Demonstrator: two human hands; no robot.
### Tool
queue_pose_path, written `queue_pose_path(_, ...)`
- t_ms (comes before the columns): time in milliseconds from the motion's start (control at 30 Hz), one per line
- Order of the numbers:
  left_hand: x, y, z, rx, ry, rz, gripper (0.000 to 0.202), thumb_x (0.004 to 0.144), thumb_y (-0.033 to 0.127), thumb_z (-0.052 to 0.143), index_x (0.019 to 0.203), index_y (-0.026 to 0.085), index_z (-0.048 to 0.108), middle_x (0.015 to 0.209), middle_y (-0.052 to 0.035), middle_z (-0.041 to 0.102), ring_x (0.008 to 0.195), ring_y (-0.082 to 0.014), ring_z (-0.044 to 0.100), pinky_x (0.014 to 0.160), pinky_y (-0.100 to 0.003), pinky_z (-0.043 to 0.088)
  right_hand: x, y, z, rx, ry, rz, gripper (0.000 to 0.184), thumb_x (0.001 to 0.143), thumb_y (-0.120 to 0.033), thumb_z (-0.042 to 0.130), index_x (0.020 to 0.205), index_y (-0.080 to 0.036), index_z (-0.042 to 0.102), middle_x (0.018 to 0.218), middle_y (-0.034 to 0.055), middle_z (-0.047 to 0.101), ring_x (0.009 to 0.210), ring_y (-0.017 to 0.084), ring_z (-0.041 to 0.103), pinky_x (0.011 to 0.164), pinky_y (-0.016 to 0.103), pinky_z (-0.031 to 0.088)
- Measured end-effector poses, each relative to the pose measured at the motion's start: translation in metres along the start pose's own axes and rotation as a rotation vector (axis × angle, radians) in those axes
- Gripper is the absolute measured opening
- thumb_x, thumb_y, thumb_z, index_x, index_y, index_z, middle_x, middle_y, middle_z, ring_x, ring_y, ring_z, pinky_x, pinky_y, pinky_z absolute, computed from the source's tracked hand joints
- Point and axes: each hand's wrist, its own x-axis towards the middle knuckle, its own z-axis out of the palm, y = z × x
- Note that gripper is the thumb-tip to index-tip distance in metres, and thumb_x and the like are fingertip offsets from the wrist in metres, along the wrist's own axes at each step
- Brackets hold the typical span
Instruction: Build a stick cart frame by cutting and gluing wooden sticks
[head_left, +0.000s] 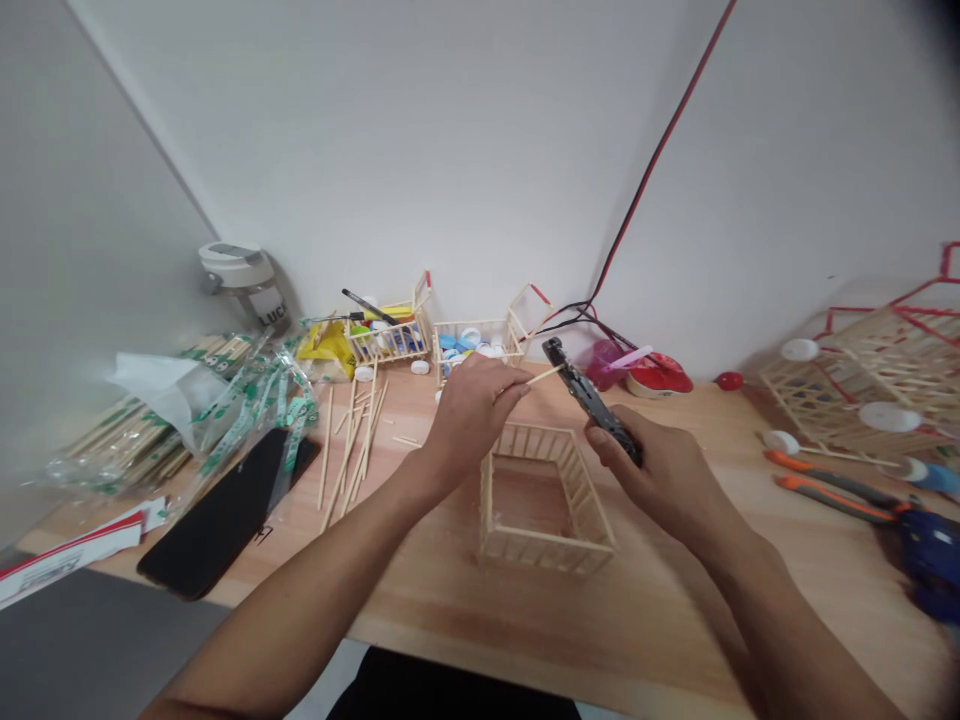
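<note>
My left hand point(474, 408) is closed in a pinch on a short wooden stick point(546, 375), held up over the table. My right hand point(651, 468) is wrapped round a black cutter point(583, 392) whose tip meets the far end of the stick. Below both hands a square open basket of wooden sticks point(541, 496) stands on the wooden table point(675, 620).
Loose sticks point(351, 440) and stick packets point(187, 410) lie at left beside a black phone point(217, 520). Two small stick baskets with bottle caps point(480, 345) stand by the wall. A larger stick frame point(862, 385), orange-handled tools point(832, 490) and a blue tool point(934, 555) lie at right.
</note>
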Motion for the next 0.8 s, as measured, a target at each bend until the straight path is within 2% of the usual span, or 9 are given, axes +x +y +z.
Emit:
queue_pose_path(367, -0.0007, -0.0009, 0.0018, 0.012, 0.009, 0.0, 0.014, 0.092, 0.02, 0.061, 0.094, 0.02, 0.075, 0.094, -0.0039, 0.077, 0.092, -0.0201, 0.066, 0.087, -0.034, 0.046, 0.0017, 0.0019, 0.002, -0.031, 0.029, -0.027, 0.047, 0.092, -0.066, 0.037, 0.07, -0.025, 0.046, 0.054, -0.0014, 0.051, 0.049, 0.017, 0.047, 0.051, 0.028, 0.029)
queue_pose_path(800, -0.0002, -0.0002, 0.001, 0.015, 0.011, 0.006, 0.012, 0.092, 0.021, 0.062, 0.093, 0.021, 0.074, 0.093, -0.0037, 0.077, 0.092, -0.0196, 0.065, 0.087, -0.033, 0.046, 0.0012, 0.0019, 0.0024, -0.028, 0.03, -0.023, 0.047, 0.092, -0.066, 0.038, 0.072, -0.025, 0.048, 0.056, -0.0004, 0.054, 0.052, 0.018, 0.05, 0.053, 0.029, 0.03)
